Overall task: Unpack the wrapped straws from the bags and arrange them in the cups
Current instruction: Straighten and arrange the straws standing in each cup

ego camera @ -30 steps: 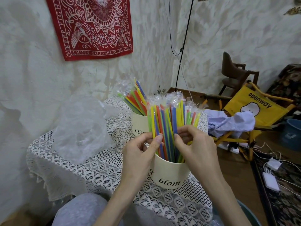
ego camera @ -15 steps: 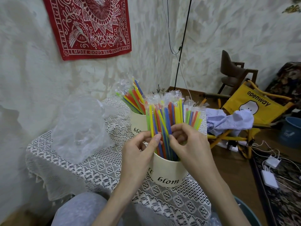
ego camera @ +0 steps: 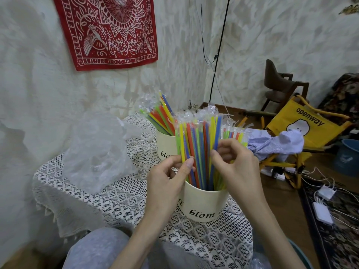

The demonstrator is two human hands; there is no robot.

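- We are pinching wrapped straws (ego camera: 196,150) with left hand (ego camera: 169,181) and right hand (ego camera: 236,167), standing in the near cup (ego camera: 204,205) at the table's (ego camera: 120,199) front edge
- Far cup (ego camera: 165,145) is standing filled; emptied bag (ego camera: 97,150) is lying left; arranging is nearing completion

soft, even indoor light, slightly dim
faint shadows fall on the wall (ego camera: 38,78); wide-angle bending curves the edges; slight softness throughout, no harsh glare.
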